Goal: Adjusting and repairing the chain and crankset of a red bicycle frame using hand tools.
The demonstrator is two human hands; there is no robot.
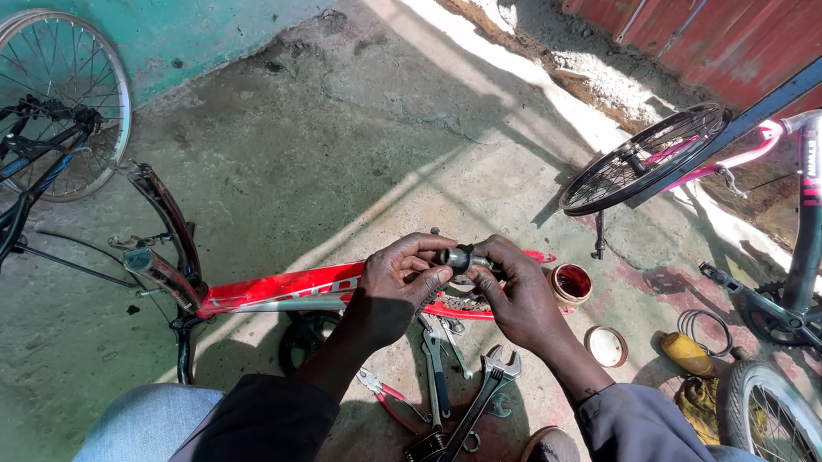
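- A small dark metal cylinder (456, 258), short and stubby with a duller grey band near its right end, is held level in front of the person, above the red bicycle frame (290, 288) that lies on the concrete floor (338, 154).
- The left hand (394, 285) has its grip clenched on the left end of the cylinder, with thumb and fingertips pinching it.
- The right hand (520, 294) has its grip clenched on the right end of the same part, fingers curled over the top; both hands meet at the piece.
- The part looks greasy and dark, with a faint shine on its rounded surface; finer detail is too small to tell.
- On the floor below the hands lie an adjustable wrench (474, 408), a second spanner (436, 364) and red-handled pliers (385, 396), close together and partly crossing.
- Just right of the right hand stands a small open tin (572, 284) with red contents, and its round lid (607, 346) lies nearby.
- Further right lie a yellow bottle (687, 353) on its side, and a coil of wire rings (706, 330).
- A dark bicycle (810, 259) stands at right, and another wheel (50, 101) leans on the turquoise wall at left.
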